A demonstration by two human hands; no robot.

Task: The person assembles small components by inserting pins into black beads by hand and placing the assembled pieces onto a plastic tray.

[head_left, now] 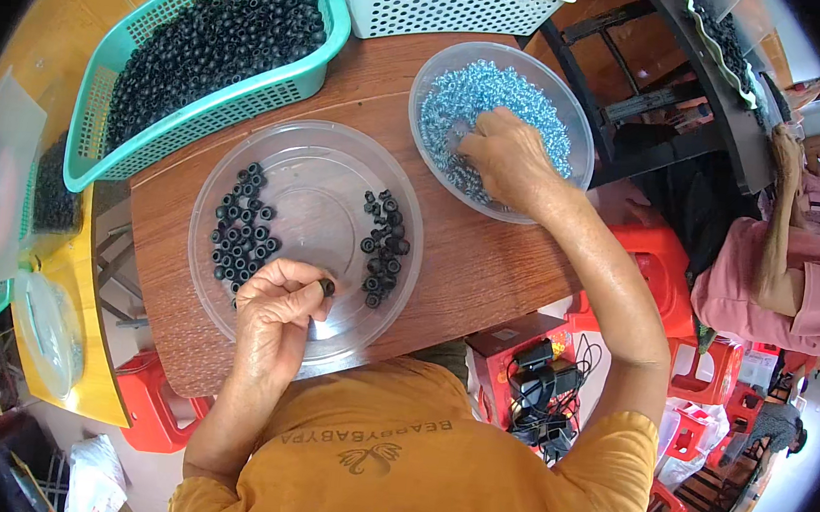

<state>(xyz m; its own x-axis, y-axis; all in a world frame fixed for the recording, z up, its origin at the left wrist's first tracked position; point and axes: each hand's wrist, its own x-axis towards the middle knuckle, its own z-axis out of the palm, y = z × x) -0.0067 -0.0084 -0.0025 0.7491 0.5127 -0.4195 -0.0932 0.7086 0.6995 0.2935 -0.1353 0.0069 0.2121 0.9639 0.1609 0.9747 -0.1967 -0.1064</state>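
My left hand is closed in a pinch on a small black ring-shaped part, above the near edge of a round clear plastic tub. Inside that tub lie two groups of black parts, a left cluster and a right cluster. To the far right, my right hand dips into a clear bowl filled with tiny shiny light-blue pieces. Its fingers are bent together among them; their tips are partly hidden, so what they hold does not show.
A teal basket heaped with black parts stands at the far left, beside a white basket. All rest around a brown wooden table. Red stools and a box of black adapters and cables are at right. Another person's arm shows there.
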